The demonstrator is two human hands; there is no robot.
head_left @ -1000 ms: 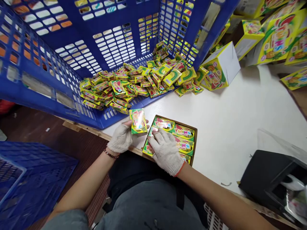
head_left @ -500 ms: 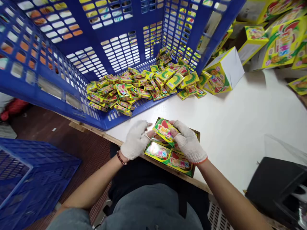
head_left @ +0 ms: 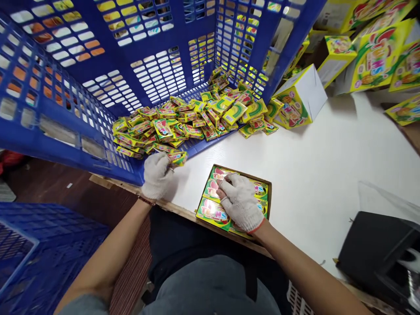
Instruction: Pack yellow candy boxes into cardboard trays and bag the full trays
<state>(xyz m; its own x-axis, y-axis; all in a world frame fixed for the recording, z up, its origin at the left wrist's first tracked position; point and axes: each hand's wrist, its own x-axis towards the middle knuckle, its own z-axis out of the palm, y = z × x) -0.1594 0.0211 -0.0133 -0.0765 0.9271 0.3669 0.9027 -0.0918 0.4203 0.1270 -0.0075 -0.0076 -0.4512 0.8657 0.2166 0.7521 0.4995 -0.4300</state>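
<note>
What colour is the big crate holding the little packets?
Blue; the crate shows best in the head view.

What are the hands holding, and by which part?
The left hand holds a small yellow box by its left end. The right hand rests on packed boxes; grip unclear.

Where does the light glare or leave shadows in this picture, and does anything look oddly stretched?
Head view: glare washes out part of a pack in the shallow box; head view: soft shadows fall on the white table beside the left hand and the yellow cartons; head view: the blue basket looks stretched toward the corner, perhaps from a wide lens.
</note>
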